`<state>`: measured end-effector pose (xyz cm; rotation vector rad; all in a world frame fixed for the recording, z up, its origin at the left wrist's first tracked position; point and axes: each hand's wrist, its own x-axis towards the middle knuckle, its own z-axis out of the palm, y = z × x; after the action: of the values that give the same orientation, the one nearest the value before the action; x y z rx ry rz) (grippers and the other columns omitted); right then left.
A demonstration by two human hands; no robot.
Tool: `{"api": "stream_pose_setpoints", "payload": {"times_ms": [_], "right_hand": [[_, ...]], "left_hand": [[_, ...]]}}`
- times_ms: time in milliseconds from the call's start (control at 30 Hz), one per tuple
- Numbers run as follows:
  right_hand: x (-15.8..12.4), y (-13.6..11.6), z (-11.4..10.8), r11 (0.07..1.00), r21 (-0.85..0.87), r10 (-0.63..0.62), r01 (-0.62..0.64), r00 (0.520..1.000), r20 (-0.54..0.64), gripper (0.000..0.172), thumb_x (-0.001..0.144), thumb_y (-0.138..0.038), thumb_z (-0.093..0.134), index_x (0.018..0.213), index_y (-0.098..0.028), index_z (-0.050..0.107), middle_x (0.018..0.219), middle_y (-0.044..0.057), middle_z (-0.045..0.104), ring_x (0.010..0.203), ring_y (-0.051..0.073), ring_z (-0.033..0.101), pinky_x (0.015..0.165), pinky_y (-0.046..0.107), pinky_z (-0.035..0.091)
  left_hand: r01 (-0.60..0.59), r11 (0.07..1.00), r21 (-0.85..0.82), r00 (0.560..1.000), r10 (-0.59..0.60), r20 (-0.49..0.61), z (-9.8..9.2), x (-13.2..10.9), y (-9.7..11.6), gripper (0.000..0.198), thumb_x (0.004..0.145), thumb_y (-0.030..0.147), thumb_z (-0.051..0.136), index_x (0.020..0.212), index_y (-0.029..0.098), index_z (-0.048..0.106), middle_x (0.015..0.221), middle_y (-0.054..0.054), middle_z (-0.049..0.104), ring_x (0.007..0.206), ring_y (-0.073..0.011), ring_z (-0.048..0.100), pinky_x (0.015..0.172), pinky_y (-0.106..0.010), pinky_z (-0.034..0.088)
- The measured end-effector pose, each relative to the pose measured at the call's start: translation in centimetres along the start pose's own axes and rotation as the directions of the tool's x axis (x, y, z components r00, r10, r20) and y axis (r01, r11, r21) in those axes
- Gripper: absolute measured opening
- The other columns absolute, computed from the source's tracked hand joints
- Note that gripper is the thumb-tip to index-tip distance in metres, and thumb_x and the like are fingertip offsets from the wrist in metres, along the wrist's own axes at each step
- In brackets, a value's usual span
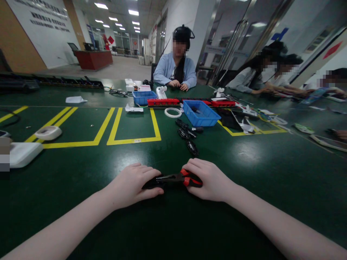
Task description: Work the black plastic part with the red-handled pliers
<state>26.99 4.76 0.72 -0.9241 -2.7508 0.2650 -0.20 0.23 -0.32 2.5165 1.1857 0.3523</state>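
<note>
On the green tabletop [257, 206], the left hand [134, 185] lies with its fingers closed over a small black piece [151, 185] at the tip of the pliers [173, 177], whose red handles the right hand [211, 180] grips with closed fingers.

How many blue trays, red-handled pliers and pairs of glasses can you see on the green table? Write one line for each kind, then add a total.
Blue trays: 2
Red-handled pliers, gripped by the right hand: 1
Pairs of glasses: 1
Total: 4
</note>
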Motion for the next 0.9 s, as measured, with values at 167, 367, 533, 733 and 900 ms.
{"api": "stream_pose_setpoints", "payload": {"times_ms": [167,367,533,733,900], "right_hand": [[-0.13,0.49,0.24,0.997,-0.048,-0.059,0.054,0.992,-0.107,0.036,0.072,-0.025,0.07,0.107,-0.016,0.063,0.1,0.008,0.069,0.088,0.023,0.062,0.075,0.036,0.047],[-0.14,0.79,0.32,0.994,-0.067,-0.096,0.084,0.97,-0.221,0.041,0.072,-0.023,0.069,0.112,-0.015,0.063,0.106,0.01,0.07,0.095,0.025,0.063,0.079,0.038,0.047],[-0.22,0.9,0.3,0.995,-0.067,-0.084,0.071,0.971,-0.224,0.043,0.074,-0.021,0.067,0.117,-0.016,0.063,0.111,0.01,0.07,0.103,0.026,0.062,0.088,0.042,0.046],[-0.18,0.87,0.22,0.999,-0.043,-0.033,0.024,0.975,-0.221,0.042,0.078,-0.022,0.065,0.12,-0.019,0.062,0.115,0.01,0.07,0.111,0.028,0.06,0.096,0.047,0.045],[-0.06,0.9,0.3,1.0,-0.012,-0.006,0.004,0.981,-0.196,0.038,0.084,-0.029,0.067,0.121,-0.019,0.061,0.117,0.011,0.069,0.113,0.027,0.06,0.098,0.047,0.045]], "left_hand": [[0.02,0.999,0.042,1.0,-0.02,-0.01,-0.07,-0.09,0.21,0.032,0.097,0.044,0.052,0.118,0.022,0.062,0.099,-0.004,0.066,0.084,-0.0215,0.063,0.072,-0.036,0.047],[-0.01,0.996,0.084,0.998,0.015,-0.06,0.32,-0.18,-0.04,0.036,0.097,0.041,0.053,0.129,0.025,0.059,0.115,-0.007,0.06,0.099,-0.0237,0.059,0.084,-0.04,0.051],[-0.016,0.997,0.081,0.998,0.021,-0.055,0.07,-0.18,0.16,0.035,0.099,0.035,0.05,0.132,0.026,0.059,0.119,-0.007,0.061,0.104,-0.0242,0.059,0.089,-0.043,0.052],[-0.042,0.997,0.065,0.996,0.047,-0.07,-0.12,-0.24,0.37,0.04,0.095,0.018,0.047,0.133,0.023,0.058,0.139,-0.006,0.058,0.132,-0.0262,0.049,0.116,-0.052,0.036],[-0.057,0.997,0.057,0.997,0.06,-0.051,-0.08,-0.24,0.13,0.048,0.094,0.012,0.044,0.139,0.024,0.054,0.15,-0.004,0.05,0.144,-0.0249,0.038,0.123,-0.056,0.023]]}}
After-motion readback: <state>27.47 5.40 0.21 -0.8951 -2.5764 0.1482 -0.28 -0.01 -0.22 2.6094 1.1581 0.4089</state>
